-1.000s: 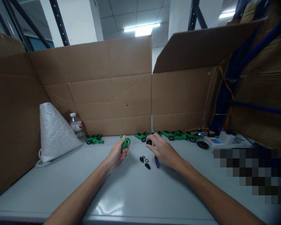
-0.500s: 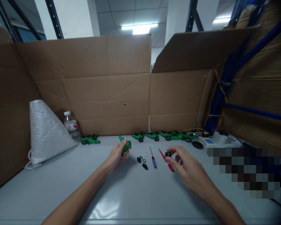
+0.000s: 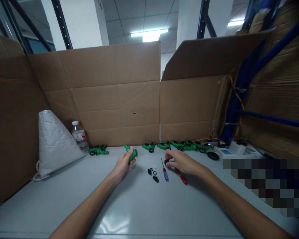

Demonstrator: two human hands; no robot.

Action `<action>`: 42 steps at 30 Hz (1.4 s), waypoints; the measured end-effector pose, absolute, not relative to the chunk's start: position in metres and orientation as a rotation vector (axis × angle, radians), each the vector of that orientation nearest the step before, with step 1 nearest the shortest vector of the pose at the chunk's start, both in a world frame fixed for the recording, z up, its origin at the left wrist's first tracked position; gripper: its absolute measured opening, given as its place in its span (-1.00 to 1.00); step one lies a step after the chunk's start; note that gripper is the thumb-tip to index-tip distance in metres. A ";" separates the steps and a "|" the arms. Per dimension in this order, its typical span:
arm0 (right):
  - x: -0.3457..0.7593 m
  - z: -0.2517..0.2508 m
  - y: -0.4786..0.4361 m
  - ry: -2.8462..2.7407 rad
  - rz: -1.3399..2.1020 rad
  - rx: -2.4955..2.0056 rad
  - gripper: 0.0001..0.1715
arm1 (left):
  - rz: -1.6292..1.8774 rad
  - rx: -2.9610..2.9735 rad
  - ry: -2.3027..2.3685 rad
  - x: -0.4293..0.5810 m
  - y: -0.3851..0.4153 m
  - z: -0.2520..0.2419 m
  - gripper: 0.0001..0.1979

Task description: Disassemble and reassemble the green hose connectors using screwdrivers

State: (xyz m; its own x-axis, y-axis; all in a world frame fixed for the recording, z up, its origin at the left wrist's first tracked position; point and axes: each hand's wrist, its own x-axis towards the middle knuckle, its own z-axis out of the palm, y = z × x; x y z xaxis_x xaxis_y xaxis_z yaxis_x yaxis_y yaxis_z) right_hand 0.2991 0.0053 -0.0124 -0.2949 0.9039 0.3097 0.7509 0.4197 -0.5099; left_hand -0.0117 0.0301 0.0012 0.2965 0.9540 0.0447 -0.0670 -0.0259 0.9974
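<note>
My left hand [image 3: 122,167] is closed around a green plastic part [image 3: 133,155] with a round open end, held up above the table. Between the thumb and fingertips of my right hand [image 3: 183,161] is a small round black cap [image 3: 166,162], partly covered by the fingers. Below that hand lies a red-handled screwdriver [image 3: 183,179], its shaft mostly hidden. A blue-handled screwdriver [image 3: 165,174] is just to the left. Between the hands rest small black pieces [image 3: 155,179], a black ring [image 3: 154,173] and a white ring [image 3: 154,167].
Several green units with black round parts [image 3: 180,146] line the back; another green unit [image 3: 99,151] is at left. A water bottle [image 3: 79,137] stands by a silvery bag [image 3: 57,146]. Cardboard walls [image 3: 114,106] enclose the table. A power strip [image 3: 239,151] sits at right.
My right hand has moved left with the black cap, from over the red screwdriver to near the blue screwdriver's tip. My left hand keeps its hold on the green part. The view has shifted slightly.
</note>
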 end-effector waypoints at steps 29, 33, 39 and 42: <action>0.272 -0.042 0.003 -2.265 0.148 -1.353 -0.76 | 0.956 1.345 0.903 -0.015 0.033 -0.011 -0.33; 0.270 -0.047 0.003 -2.300 0.155 -1.384 -0.82 | 0.987 1.354 0.927 -0.015 0.034 -0.014 -0.34; 0.268 -0.055 0.003 -2.286 0.068 -1.414 -0.84 | 1.042 1.406 0.949 -0.014 0.035 -0.016 -0.31; 0.266 -0.055 0.000 -2.288 0.033 -1.415 -0.82 | 1.052 1.426 0.957 -0.015 0.034 -0.015 -0.31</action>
State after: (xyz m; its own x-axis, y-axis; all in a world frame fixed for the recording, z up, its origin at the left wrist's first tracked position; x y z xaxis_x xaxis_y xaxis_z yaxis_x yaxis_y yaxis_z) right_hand 0.2657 0.0003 -0.0552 -0.3746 0.8551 0.3585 0.8443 0.4744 -0.2492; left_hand -0.0146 0.0342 -0.0150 0.2881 0.9524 0.0993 0.0088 -0.1064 0.9943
